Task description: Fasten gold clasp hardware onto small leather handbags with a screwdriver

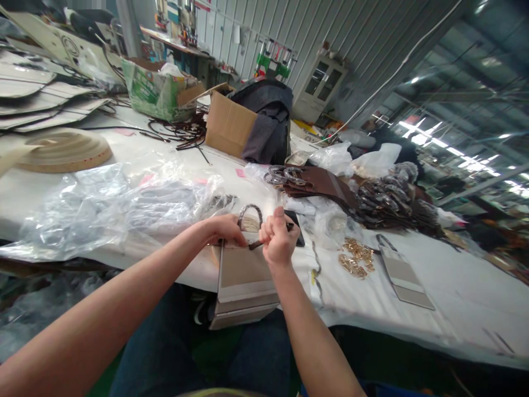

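A grey-beige bag point(246, 271) with a pale band leans from the table edge over my lap. From its top edge rises a dark, plastic-wrapped handle loop point(250, 207). My left hand point(228, 229) pinches the bag's top edge beside the foot of that loop. Close by on the right, my right hand point(279, 237) is a fist with the thumb up, wrapped around a thin dark strip point(256, 245). One end of the strip points at the bag's top; a black tip shows on the other side of the fist. Whether it is strap or tool, I cannot tell.
Gold metal fittings point(356, 258) lie in a pile at right, near another beige bag piece point(405, 275). Behind are stacked brown bags point(326, 184), a cardboard box point(229, 124) and a tape roll point(66, 151). A black phone-like slab point(301, 237) adjoins my right hand.
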Demonstrator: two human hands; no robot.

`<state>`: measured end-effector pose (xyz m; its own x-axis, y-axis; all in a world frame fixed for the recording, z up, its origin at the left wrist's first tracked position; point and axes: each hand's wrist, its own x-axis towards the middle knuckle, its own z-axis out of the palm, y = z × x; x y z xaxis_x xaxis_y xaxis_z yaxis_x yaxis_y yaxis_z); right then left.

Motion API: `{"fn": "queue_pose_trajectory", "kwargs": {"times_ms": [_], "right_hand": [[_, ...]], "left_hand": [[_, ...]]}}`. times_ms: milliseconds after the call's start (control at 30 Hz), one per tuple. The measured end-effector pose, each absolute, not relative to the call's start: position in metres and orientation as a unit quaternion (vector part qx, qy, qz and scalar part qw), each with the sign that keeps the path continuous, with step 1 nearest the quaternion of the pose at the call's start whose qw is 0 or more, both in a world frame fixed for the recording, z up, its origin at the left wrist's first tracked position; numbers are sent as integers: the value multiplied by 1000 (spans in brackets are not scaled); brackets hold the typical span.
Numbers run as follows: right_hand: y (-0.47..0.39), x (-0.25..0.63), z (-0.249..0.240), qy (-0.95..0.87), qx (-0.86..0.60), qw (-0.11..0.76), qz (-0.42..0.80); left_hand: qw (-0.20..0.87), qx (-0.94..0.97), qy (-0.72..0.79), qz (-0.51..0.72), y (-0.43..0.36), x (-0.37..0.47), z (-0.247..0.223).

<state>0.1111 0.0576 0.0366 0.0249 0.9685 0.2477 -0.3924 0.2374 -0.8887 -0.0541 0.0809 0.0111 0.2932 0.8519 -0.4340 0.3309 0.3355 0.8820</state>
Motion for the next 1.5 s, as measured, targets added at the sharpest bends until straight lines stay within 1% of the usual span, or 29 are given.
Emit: {"fn": "queue_pose_trajectory", "kwargs": {"times_ms": [133,233,400,500,600,700,767,833,900,1000,1067,1167,1367,1433,1500], "right_hand": [[77,101,42,-448,-367,601,551],[81,97,45,-442,-396,585,553],[67,101,40,-451,-360,616,536],[77,99,36,-433,-379,619,534],[106,85,34,-408,-452,566,556],[130,70,36,-413,-516,490,569],[134,68,39,-422,-521,471,573],[124,76,43,-416,-491,490,588],[106,91,46,-408,-440,544,587],[77,109,47,-425,-352,651,521],[62,113,46,-448,-314,689,476],[52,109,40,-472,-312,694,446],[51,99,22,-502,-357,681,397],[54,96,20,-515,-377,669,380],[62,95,23,-522,-390,649,393]], "left_hand": [[621,543,520,221,78,-58,13],[618,537,524,232,78,-57,13],[625,515,536,238,82,-53,11],[641,523,509,238,82,-56,6],[644,538,486,245,83,-59,3],[611,538,536,224,84,-57,3],[583,535,572,216,84,-56,5],[579,530,579,221,83,-54,7],[590,523,571,227,82,-53,8],[606,512,563,232,81,-52,9],[614,506,559,233,80,-51,11],[609,508,561,236,78,-50,14],[588,515,574,244,80,-50,8],[588,514,573,247,80,-50,7],[586,514,574,251,80,-50,8]]}}
